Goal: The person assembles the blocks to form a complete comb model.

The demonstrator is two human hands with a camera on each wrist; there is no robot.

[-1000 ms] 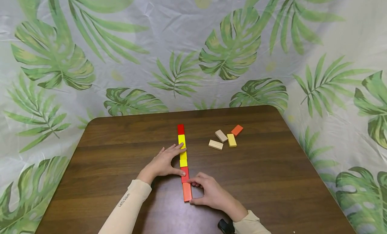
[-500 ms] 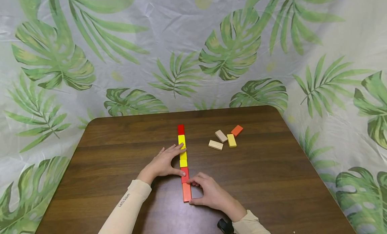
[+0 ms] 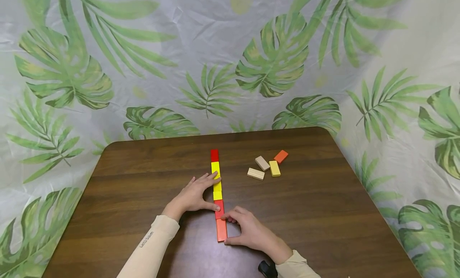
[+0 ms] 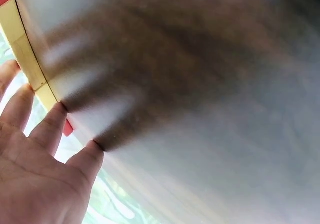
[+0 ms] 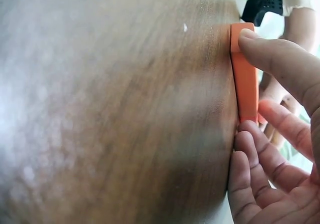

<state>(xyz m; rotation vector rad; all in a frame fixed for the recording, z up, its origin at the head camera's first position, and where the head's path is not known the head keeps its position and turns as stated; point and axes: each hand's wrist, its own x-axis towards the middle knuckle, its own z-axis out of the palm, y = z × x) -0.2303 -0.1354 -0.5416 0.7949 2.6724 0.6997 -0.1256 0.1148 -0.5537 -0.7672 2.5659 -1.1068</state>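
A line of flat wooden blocks runs away from me on the table: an orange block [image 3: 221, 231] nearest, then a red block [image 3: 219, 203], several yellow blocks [image 3: 215, 166] and a far red block [image 3: 214, 155]. My right hand [image 3: 253, 232] pinches the orange block lengthwise, thumb on its near end and index finger at its far end; the right wrist view shows the thumb on the orange block [image 5: 245, 79]. Spread along the line's left side, my left hand [image 3: 192, 194] touches the yellow blocks with its fingers and the nearer red block with its thumb.
Right of the line lie loose blocks: two plain wood blocks [image 3: 256, 174], a pale yellow block [image 3: 274, 169] and an orange-red block [image 3: 281, 156]. The brown wooden table [image 3: 316, 214] has a rounded far edge, with a leaf-patterned curtain [image 3: 208, 50] behind it.
Both hands keep almost the same pose on the line. The near orange block has shifted very slightly left, in line with the others; the whole view has tilted a touch.
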